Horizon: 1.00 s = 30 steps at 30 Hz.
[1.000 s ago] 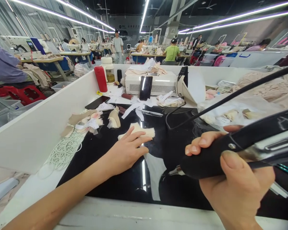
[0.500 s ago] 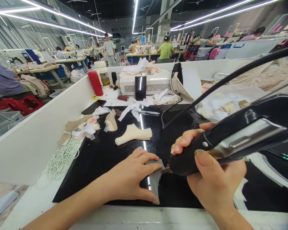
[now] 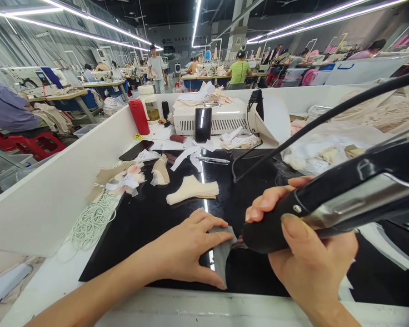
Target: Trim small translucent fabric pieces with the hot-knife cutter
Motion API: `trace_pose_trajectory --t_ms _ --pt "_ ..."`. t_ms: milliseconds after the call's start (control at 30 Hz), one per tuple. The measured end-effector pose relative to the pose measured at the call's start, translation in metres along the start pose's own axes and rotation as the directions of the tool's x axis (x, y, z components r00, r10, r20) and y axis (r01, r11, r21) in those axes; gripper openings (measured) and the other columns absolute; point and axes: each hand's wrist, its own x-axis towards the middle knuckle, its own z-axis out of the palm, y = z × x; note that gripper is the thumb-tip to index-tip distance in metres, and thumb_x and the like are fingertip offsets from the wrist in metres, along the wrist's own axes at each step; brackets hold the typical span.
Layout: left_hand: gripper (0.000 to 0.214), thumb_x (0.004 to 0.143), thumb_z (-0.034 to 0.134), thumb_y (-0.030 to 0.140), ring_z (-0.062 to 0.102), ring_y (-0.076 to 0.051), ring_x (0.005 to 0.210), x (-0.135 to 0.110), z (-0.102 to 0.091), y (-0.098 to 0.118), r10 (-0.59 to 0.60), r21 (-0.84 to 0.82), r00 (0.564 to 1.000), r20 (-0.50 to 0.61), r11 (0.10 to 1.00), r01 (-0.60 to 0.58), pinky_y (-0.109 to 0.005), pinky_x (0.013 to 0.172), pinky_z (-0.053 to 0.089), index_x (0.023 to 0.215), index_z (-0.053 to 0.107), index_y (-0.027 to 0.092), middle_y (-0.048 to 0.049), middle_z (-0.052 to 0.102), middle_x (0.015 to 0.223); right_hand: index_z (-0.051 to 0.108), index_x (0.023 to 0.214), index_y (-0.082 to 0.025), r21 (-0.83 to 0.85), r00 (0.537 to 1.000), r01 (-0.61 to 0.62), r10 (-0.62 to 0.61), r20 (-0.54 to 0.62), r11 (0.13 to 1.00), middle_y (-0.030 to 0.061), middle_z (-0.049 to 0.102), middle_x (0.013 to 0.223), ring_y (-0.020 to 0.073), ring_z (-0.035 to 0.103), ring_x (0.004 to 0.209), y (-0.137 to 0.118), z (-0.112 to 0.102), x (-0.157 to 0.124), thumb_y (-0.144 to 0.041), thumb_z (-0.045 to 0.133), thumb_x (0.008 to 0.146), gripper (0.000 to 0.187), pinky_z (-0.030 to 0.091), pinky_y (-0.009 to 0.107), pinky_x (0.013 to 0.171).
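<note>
My left hand (image 3: 191, 247) lies with its fingers spread, pressing a small grey piece of sheer fabric (image 3: 220, 262) against the glossy black board (image 3: 132, 245). My right hand (image 3: 313, 259) is wrapped round a black handheld tool (image 3: 364, 181) with a silver metal lever and a thick cord (image 3: 327, 109). The tool's rounded front end points at the fabric's right edge; its small tip (image 3: 239, 243) seems to reach that edge, but whether it touches cannot be made out. Beyond my left hand rests a stack of cream fabric cutouts (image 3: 191, 190).
Pale green cord (image 3: 92, 222) lies coiled at the left. Tied fabric bundles (image 3: 161, 171), a pen (image 3: 214, 160), a phone (image 3: 136, 150) and a white vented machine (image 3: 225, 118) stand or lie farther back. White strips (image 3: 385, 243) are at the right. Other people sit at sewing machines beyond.
The view has shifted slightly, so the bench appears a little lower and farther right. Both hands keep nearly the same place against the fabric; a standing person in the background has changed pose.
</note>
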Motion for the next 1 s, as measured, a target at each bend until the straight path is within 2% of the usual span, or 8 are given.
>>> trace_pose_trajectory --t_ms 133,400,567,667,1000 --pt "0.076 0.080 0.085 0.053 0.046 -0.035 0.136 0.000 -0.001 0.001 0.011 -0.019 1.000 -0.012 1.000 -0.011 -0.050 0.115 0.042 0.146 0.058 0.027 -0.0118 0.054 0.150 0.061 0.117 -0.030 0.033 1.000 -0.022 0.022 0.015 0.999 -0.0015 0.063 0.084 0.0183 0.060 0.071 -0.004 0.001 -0.004 -0.037 0.080 0.089 0.034 0.055 0.035 0.062" --pt "0.078 0.079 0.086 0.052 0.048 -0.033 0.132 0.001 0.001 -0.003 0.057 -0.004 0.998 -0.035 0.998 -0.057 -0.046 0.117 0.039 0.146 0.058 0.024 -0.0113 0.056 0.147 0.062 0.115 -0.030 0.038 0.998 -0.068 0.067 0.016 0.997 -0.0019 0.064 0.083 0.0182 0.062 0.071 -0.005 0.006 -0.006 -0.034 0.079 0.089 0.031 0.057 0.035 0.065" --pt "0.076 0.081 0.085 0.051 0.047 -0.034 0.136 0.002 0.001 -0.001 0.058 0.036 0.998 -0.005 0.998 -0.058 -0.048 0.121 0.035 0.145 0.059 0.019 -0.0142 0.054 0.150 0.063 0.107 -0.029 0.123 0.990 -0.141 0.139 0.020 0.982 -0.0028 0.066 0.076 0.0178 0.063 0.064 -0.019 0.006 -0.007 -0.038 0.089 0.078 0.040 0.059 0.035 0.062" --pt "0.073 0.081 0.084 0.051 0.048 -0.035 0.137 0.003 0.002 -0.001 0.067 0.042 0.998 -0.014 0.997 -0.066 -0.050 0.123 0.031 0.143 0.060 0.020 -0.0144 0.054 0.150 0.063 0.105 -0.030 0.102 0.979 -0.200 0.196 0.049 0.974 -0.0018 0.067 0.074 0.0196 0.065 0.063 -0.027 0.004 -0.011 -0.041 0.091 0.076 0.041 0.060 0.037 0.063" --pt "0.074 0.081 0.085 0.050 0.048 -0.035 0.135 0.003 0.001 0.000 0.071 0.052 0.997 -0.025 0.996 -0.069 -0.050 0.119 0.036 0.144 0.060 0.022 -0.0136 0.056 0.148 0.062 0.105 -0.031 0.036 0.981 -0.189 0.188 0.035 0.981 -0.0020 0.065 0.073 0.0194 0.063 0.060 -0.027 0.011 -0.015 -0.042 0.091 0.076 0.043 0.059 0.037 0.059"
